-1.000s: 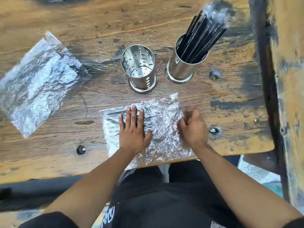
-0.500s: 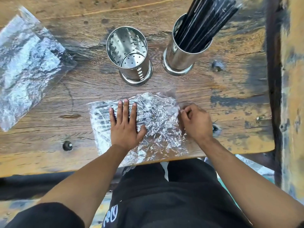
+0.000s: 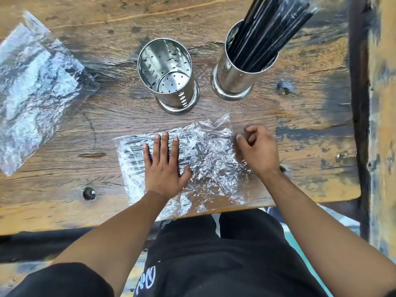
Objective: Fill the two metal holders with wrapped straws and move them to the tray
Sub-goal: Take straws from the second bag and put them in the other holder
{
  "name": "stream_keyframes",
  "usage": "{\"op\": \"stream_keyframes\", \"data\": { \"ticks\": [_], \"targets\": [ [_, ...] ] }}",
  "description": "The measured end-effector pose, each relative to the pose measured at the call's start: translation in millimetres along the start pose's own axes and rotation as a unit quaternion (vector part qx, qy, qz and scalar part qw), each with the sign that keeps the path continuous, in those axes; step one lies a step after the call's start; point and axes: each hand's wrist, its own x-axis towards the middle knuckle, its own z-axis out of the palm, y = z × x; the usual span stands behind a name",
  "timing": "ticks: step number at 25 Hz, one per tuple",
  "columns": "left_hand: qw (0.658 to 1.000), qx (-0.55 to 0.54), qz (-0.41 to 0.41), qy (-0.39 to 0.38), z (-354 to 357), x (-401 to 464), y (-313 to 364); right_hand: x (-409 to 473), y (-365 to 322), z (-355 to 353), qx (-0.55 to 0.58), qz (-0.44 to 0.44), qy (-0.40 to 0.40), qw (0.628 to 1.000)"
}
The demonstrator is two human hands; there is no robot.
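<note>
Left hand lies flat, fingers straight and spread, pressing down on the straw packet; a wide, open grip, pinning rather than holding. Right hand sits at the packet's right end, fingers curled in a narrow grip at the crinkled film edge; whether it has pinched the film or a straw I cannot tell.

The packet lies on the surface just in front of the empty holder, near the surface's front edge, part of the film overhanging it. Dark straws inside run left to right, long axis roughly parallel to that edge, open mouth seemingly toward the right hand.

Handling, as a judgement: film is thin, slippery and noisy, it will slide unless pinned. Straws look light and slender, likely to bend if squeezed hard and to scatter if taken singly. Best taken as a bunch near the right ends, then turned upright.

Empty holder stands upright, perforated floor showing. Full holder stands just right of it, its straws leaning up and to the right. Another bag lies well left of the empty holder. No tray in view.
</note>
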Motion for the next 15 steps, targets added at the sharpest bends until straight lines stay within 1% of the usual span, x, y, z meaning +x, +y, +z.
{"op": "stream_keyframes", "data": {
  "ticks": [5,8,10,11,13,15],
  "targets": [
    [1.000,-0.003,0.001,-0.003,-1.5,0.7,0.5,17.8,-5.5,-2.7,-0.003,0.053,-0.015,0.998],
    [1.000,-0.007,-0.001,-0.010,-3.5,0.5,0.9,23.1,-4.6,-7.5,0.020,0.088,-0.025,0.996],
    [1.000,-0.007,-0.003,-0.013,-4.6,-0.1,1.3,24.3,-11.0,-4.3,0.037,0.112,-0.017,0.993],
    [1.000,-0.007,-0.002,-0.012,-4.9,0.0,1.2,25.7,-16.0,-1.6,0.037,0.101,-0.001,0.994],
    [1.000,-0.008,-0.001,-0.008,-4.7,-0.4,1.3,31.3,-31.4,1.4,0.006,0.034,0.016,0.999],
    [1.000,-0.013,0.001,-0.005,-4.5,-0.4,1.1,41.5,-48.3,1.9,-0.029,-0.034,-0.024,0.999]
  ]
}}
